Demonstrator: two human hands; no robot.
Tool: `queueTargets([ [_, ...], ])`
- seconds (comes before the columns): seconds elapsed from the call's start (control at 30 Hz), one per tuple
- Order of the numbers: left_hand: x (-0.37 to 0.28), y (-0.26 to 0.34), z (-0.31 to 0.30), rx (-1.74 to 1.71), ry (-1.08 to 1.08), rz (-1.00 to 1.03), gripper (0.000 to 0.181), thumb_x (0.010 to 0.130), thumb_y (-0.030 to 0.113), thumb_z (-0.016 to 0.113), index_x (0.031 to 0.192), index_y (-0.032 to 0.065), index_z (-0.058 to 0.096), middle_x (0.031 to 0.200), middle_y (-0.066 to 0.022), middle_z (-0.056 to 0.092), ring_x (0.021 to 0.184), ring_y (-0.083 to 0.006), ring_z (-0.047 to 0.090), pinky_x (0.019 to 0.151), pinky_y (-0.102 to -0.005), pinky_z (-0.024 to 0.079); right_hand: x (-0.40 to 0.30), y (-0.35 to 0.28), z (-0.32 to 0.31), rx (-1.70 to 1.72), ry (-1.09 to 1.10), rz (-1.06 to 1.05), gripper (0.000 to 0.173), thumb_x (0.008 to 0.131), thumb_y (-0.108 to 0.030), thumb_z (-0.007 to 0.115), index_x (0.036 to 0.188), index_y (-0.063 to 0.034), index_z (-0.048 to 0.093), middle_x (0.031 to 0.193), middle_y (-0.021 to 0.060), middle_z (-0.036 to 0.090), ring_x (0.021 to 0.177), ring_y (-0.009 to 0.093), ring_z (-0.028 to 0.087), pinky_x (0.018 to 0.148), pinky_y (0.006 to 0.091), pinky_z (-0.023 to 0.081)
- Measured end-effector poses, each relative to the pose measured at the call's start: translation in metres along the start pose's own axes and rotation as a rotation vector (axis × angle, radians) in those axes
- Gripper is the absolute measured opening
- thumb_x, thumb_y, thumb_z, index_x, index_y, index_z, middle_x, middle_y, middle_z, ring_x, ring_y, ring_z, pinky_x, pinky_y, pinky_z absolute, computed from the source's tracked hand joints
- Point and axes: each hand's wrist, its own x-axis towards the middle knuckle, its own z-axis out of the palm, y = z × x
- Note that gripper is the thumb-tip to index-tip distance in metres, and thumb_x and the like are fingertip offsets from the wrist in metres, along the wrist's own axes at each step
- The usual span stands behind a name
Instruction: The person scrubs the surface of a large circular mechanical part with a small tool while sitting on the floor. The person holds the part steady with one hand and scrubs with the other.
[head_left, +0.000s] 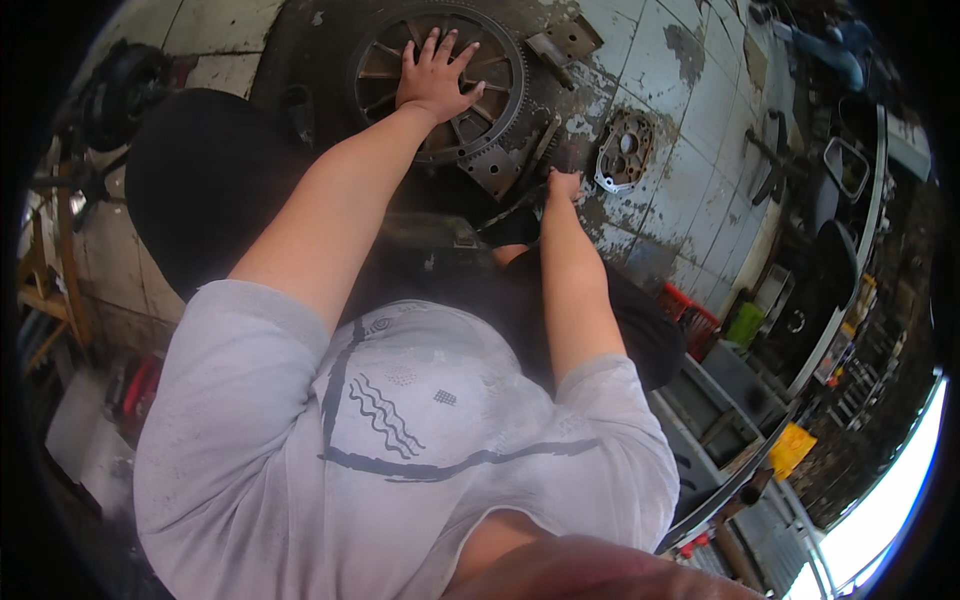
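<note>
A large metal ring gear wheel with spokes (516, 84) lies flat on the floor before me. My left hand (436, 79) rests palm down on it, fingers spread, gripping nothing. To the right, my right hand (564, 184) is closed around a dark reddish-brown object (568, 157), too blurred to name. Just left of that object lies a narrow strip with a toothed or bristled edge (544, 146). A metal plate with holes (491, 171) sits by the wheel's lower right rim. Farther right, a cast metal housing cover (639, 154) lies on the tiles.
Beyond the wheel is an angled metal bracket (568, 41). Worn, stained floor tiles (679, 187) surround the parts. A red plastic crate (694, 324) and a grey metal cabinet (709, 409) stand at my right. A dark round machine part (127, 94) is at the far left.
</note>
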Motion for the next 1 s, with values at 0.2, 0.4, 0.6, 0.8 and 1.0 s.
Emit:
queueTargets([
  [0.2,0.005,-0.002,-0.007,-0.081,-0.028,0.023,0.073,0.098,0.066,0.049,0.164,0.0392,0.030,0.172,-0.0003,0.024,0.160,-0.0246,0.017,0.128,-0.0559,0.013,0.019,0.005,0.007,-0.011,0.014,0.003,0.052,0.081,-0.034,0.083,0.124,-0.0080,0.069,0.118,0.0164,0.074,0.125,0.041,0.060,0.113,0.0545,0.039],
  [0.4,0.002,-0.008,-0.011,-0.126,-0.047,-0.007,0.074,0.098,0.065,0.050,0.163,0.0384,0.031,0.172,-0.0010,0.026,0.160,-0.0245,0.016,0.128,-0.0570,0.012,-0.033,-0.099,-0.051,0.483,0.307,-0.377,0.027,0.078,-0.014,0.075,0.096,0.0047,0.067,0.090,0.0217,0.072,0.084,0.037,0.070,0.081,0.0456,0.052],
  [0.6,0.009,-0.006,-0.012,-0.156,-0.051,0.012,0.075,0.097,0.065,0.050,0.164,0.0376,0.030,0.172,-0.0019,0.026,0.161,-0.0252,0.014,0.128,-0.0572,0.010,-0.085,-0.191,-0.054,0.524,0.115,-0.937,0.038,0.086,-0.010,0.069,0.121,0.0030,0.070,0.106,0.0231,0.074,0.096,0.036,0.072,0.088,0.0434,0.054],
  [0.8,0.004,-0.008,-0.010,-0.191,-0.093,0.007,0.076,0.097,0.066,0.050,0.164,0.0367,0.030,0.172,-0.0036,0.026,0.161,-0.0274,0.012,0.127,-0.0591,0.007,-0.128,-0.191,-0.057,0.437,-0.069,-0.673,0.038,0.096,-0.018,0.064,0.129,0.0016,0.068,0.110,0.0217,0.074,0.101,0.036,0.072,0.089,0.0428,0.053],
  [1.0,0.005,-0.010,-0.015,-0.209,-0.068,0.035,0.076,0.096,0.066,0.051,0.163,0.0352,0.035,0.171,-0.0051,0.028,0.161,-0.0292,0.013,0.127,-0.0604,0.007,-0.120,-0.204,-0.060,0.415,-0.078,-0.617,0.045,0.105,-0.035,0.058,0.134,-0.0005,0.066,0.116,0.0246,0.073,0.109,0.039,0.070,0.095,0.0469,0.052],
])
